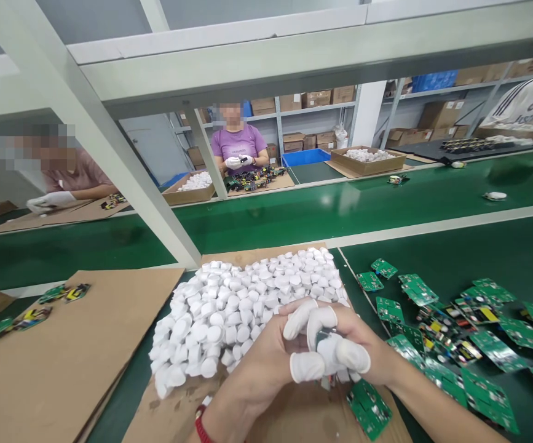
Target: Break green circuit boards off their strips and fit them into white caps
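Note:
My left hand (pixel 270 354) and my right hand (pixel 363 344) meet over the front of the cardboard, white covers on several of their fingertips. Both are closed around a small circuit board (pixel 324 336), mostly hidden by the fingers; a dark green bit shows between them and component ends poke out below. Whether a white piece is pinched with it, I cannot tell. Behind my hands spreads a heap of small white rounded pieces (pixel 248 301). A green circuit board (pixel 370 409) lies just below my right hand.
Many green boards with components (pixel 460 332) lie to the right. On the left, cardboard sheets (pixel 77 344) hold several boards. A green conveyor belt (pixel 294 215) runs behind a slanted white post (pixel 123 154). Across it, a co-worker in purple (pixel 238 144) and others sit at benches.

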{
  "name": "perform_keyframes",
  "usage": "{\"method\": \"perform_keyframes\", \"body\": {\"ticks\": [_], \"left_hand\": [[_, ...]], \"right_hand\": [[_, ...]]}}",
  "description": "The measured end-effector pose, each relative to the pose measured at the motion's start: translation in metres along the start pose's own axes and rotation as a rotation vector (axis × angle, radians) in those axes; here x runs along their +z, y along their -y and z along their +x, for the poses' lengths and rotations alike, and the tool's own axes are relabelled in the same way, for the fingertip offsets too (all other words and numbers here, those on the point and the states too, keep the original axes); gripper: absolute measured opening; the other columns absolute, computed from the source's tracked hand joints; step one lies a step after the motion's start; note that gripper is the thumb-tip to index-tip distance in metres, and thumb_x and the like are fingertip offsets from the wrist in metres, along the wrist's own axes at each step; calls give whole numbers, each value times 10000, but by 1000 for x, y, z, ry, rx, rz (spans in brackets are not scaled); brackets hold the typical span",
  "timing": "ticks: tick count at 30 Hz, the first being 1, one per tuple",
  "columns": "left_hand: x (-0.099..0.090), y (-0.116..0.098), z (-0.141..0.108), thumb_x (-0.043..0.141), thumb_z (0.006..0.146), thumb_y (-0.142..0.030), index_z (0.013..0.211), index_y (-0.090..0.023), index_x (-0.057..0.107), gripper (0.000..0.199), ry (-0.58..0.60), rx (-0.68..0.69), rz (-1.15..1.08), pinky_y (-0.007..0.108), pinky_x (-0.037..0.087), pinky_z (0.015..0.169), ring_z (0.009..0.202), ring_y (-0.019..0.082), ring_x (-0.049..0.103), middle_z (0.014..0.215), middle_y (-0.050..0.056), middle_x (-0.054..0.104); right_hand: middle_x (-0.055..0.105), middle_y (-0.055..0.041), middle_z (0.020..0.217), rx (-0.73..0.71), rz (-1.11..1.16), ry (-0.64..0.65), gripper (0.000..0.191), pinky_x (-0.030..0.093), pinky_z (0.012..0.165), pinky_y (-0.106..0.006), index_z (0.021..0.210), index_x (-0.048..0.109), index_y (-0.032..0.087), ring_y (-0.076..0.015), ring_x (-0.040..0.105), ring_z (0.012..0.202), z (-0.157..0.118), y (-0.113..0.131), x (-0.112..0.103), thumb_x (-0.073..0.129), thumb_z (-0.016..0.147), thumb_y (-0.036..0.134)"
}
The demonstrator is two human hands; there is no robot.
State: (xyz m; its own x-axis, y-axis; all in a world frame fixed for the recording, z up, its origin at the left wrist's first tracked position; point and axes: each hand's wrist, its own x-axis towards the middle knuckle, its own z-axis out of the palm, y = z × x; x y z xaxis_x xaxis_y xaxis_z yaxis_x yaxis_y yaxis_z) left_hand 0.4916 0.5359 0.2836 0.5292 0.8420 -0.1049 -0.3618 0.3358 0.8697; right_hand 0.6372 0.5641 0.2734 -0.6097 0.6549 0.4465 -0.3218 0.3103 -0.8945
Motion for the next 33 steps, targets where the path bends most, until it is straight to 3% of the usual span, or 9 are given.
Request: {"method": "perform_keyframes", "body": {"ticks": [7,12,18,21,24,28,30,33], "left_hand": [[6,-5,1,828,533,-248,772,-128,611,344,-52,-21,33,174,417,555,635,93,511,704,1,565],[4,-1,1,818,542,-333,852,-156,581,428,-21,-32,-18,206,424,580,636,104,524,748,2,564],[0,1,1,784,615,-304,902,-149,606,371,-6,2,7,181,400,619,713,97,501,814,19,574],[0,2,0,772,630,-314,870,-151,611,332,-1,-10,-20,203,420,613,673,101,518,776,16,573],[1,4,1,728,678,-362,914,-170,626,321,-5,-18,-78,222,437,593,605,100,528,717,13,583],[0,8,1,782,605,-370,943,-167,651,416,-50,5,-105,166,412,548,579,70,520,698,2,589],[-1,9,1,782,613,-345,948,-169,656,399,-42,-3,-113,164,419,548,583,75,543,692,7,610],[1,7,0,717,701,-328,917,-167,675,273,-1,-2,-175,198,467,574,621,119,615,714,40,668]], "right_hand": [[608,-78,823,-21,-205,-13,364,441,775,-377,657,580,187,-264,554,959,-1,-3,-2,549,777,530],[607,-90,895,40,-117,53,502,431,827,-408,657,567,184,-266,535,982,1,1,-5,424,794,646],[613,-69,910,45,-152,61,255,439,825,-387,709,623,178,-234,557,922,1,-2,-6,647,721,431],[601,-77,944,112,-3,41,337,493,629,-299,753,628,163,-167,581,724,-1,-2,-5,606,747,499],[583,-80,966,229,240,65,424,423,410,-182,892,629,166,-104,556,577,-3,0,-5,580,745,561],[581,-56,957,206,210,64,355,449,465,-167,967,635,186,-75,537,580,-1,1,-5,725,672,361],[584,-61,953,209,209,92,401,444,443,-167,986,642,186,-70,522,553,-1,0,-6,729,663,408],[603,-82,929,234,264,72,602,440,403,-188,1126,595,199,-95,533,527,-4,-3,-9,578,716,639]]}}
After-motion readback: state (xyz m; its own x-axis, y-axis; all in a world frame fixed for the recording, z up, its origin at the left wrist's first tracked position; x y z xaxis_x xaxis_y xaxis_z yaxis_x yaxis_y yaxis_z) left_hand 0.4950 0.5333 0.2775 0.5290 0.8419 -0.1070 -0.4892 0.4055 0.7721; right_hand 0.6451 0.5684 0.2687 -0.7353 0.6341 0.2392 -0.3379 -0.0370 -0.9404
